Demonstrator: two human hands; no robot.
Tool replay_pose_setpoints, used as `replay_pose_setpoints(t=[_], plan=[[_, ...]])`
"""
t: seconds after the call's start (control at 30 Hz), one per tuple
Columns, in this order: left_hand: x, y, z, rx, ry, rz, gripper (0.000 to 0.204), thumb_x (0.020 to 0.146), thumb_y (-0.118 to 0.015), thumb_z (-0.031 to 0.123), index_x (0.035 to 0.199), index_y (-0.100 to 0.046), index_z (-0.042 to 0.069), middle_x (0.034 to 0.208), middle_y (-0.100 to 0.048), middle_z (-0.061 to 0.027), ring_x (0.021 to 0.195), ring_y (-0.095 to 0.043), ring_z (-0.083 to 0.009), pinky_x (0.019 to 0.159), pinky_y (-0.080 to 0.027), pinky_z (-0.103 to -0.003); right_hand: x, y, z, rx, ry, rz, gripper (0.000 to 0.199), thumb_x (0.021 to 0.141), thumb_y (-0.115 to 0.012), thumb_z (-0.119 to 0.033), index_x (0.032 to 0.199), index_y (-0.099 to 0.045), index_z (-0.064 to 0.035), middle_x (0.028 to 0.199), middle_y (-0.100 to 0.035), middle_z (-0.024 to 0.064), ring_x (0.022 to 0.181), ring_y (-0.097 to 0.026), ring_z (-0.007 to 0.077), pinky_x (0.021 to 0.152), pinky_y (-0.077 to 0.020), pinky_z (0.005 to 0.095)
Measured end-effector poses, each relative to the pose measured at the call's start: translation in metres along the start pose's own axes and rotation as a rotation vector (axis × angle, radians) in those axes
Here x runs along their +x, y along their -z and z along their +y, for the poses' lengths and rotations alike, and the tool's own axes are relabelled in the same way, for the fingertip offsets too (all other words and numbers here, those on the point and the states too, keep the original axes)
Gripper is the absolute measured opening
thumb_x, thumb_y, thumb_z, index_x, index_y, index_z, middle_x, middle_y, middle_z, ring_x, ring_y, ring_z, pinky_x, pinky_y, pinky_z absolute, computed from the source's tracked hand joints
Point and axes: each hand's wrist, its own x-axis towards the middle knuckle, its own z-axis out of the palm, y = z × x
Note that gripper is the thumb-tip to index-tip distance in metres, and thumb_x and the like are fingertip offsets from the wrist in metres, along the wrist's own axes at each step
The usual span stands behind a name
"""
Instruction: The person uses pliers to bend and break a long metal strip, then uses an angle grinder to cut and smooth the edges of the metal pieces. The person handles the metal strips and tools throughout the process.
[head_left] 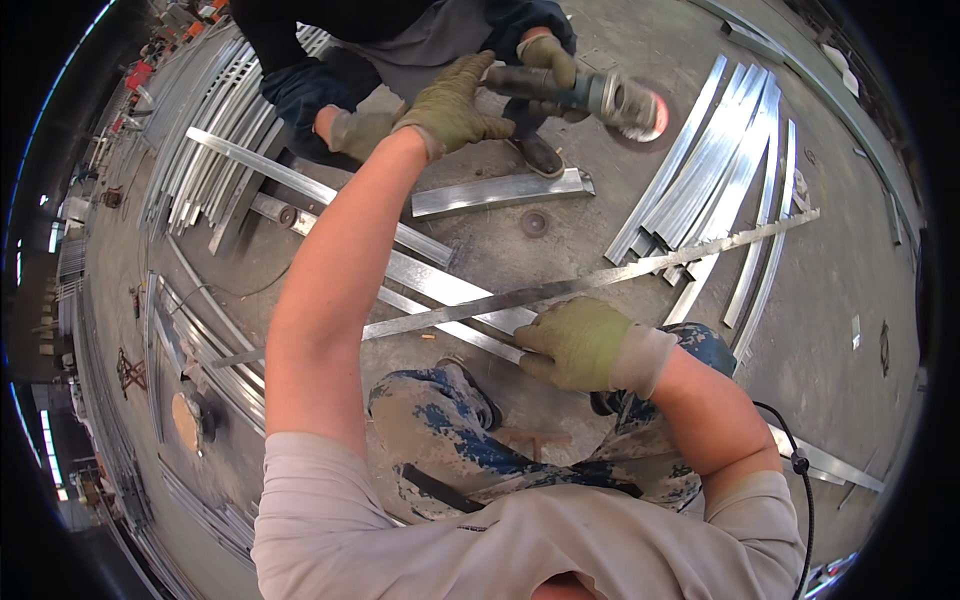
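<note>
My left hand [458,105], in a green work glove, reaches out with its fingers spread, beside the rear end of an angle grinder [560,88]. A person opposite holds that grinder in gloved hands; its reddish disc [645,118] looks blurred. My right hand [580,345], gloved too, has its fingers closed around the near end of a wide silvery metal bar [430,278]. A narrower metal strip [460,332] ends at those fingertips. Just beyond the hand, a long thin metal strip with a ragged edge [600,278] crosses over the bars and passes behind my left forearm.
A short metal channel [500,195] lies near the person's shoe [540,157]. Bundles of metal channels rest at the right [720,160] and far left [215,130]. A round wooden-looking piece [187,420] is at the left. A black cord [800,465] hangs by my right arm.
</note>
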Motion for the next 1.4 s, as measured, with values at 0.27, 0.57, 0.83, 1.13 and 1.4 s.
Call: replay_pose_setpoints(t=[0.27,0.57,0.83,1.13,1.4], plan=[[0.033,-0.057,-0.027,0.61,-0.194,-0.067,0.097,0.077,-0.085,0.038,0.158,-0.037,0.013,0.152,-0.051,-0.0164,0.14,-0.049,-0.0356,0.115,-0.041,-0.046,-0.004,-0.002,-0.001,-0.009,0.08,0.025,0.028,0.09,-0.063,-0.032,0.101,-0.067,-0.0054,0.088,-0.071,0.0162,0.083,-0.07,0.039,0.079,-0.0542,0.0537],[-0.019,-0.04,-0.005,0.644,-0.256,-0.182,0.06,0.081,-0.079,0.032,0.131,-0.058,0.007,0.117,-0.07,-0.0179,0.116,-0.065,-0.0362,0.099,-0.052,-0.049,0.009,-0.006,0.004,0.049,-0.019,0.036,0.039,0.094,-0.063,-0.04,0.11,-0.068,-0.0048,0.092,-0.074,0.016,0.084,-0.071,0.0405,0.08,-0.056,0.0499],[-0.097,-0.032,0.049,0.413,-0.172,-0.003,0.039,0.08,-0.078,0.027,0.112,-0.067,0.008,0.103,-0.071,-0.0165,0.1,-0.068,-0.0381,0.083,-0.055,-0.05,0.031,-0.003,0.006,1.145,-0.504,0.669,0.05,0.097,-0.069,-0.047,0.12,-0.068,-0.0024,0.107,-0.073,0.0148,0.098,-0.07,0.0291,0.09,-0.0548,0.0425],[-0.194,-0.072,0.122,0.935,-0.282,0.386,0.053,0.082,-0.068,0.016,0.131,-0.06,-0.001,0.109,-0.062,-0.0109,0.1,-0.061,-0.0285,0.077,-0.051,-0.042,0.052,-0.036,-0.011,2.274,-0.084,1.201,0.031,0.096,-0.078,-0.025,0.119,-0.064,-0.0102,0.112,-0.07,0.005,0.105,-0.066,0.0223,0.095,-0.0537,0.0418],[-0.245,-0.077,0.146,0.29,0.268,0.05,0.091,0.076,-0.084,0.04,0.149,-0.046,-0.001,0.132,-0.063,-0.0227,0.117,-0.064,-0.0422,0.099,-0.053,-0.045,0.035,-0.104,0.01,2.272,0.135,0.914,0.03,0.097,-0.074,-0.014,0.124,-0.063,-0.0053,0.117,-0.069,0.0073,0.112,-0.065,0.0233,0.101,-0.0531,0.0389]])
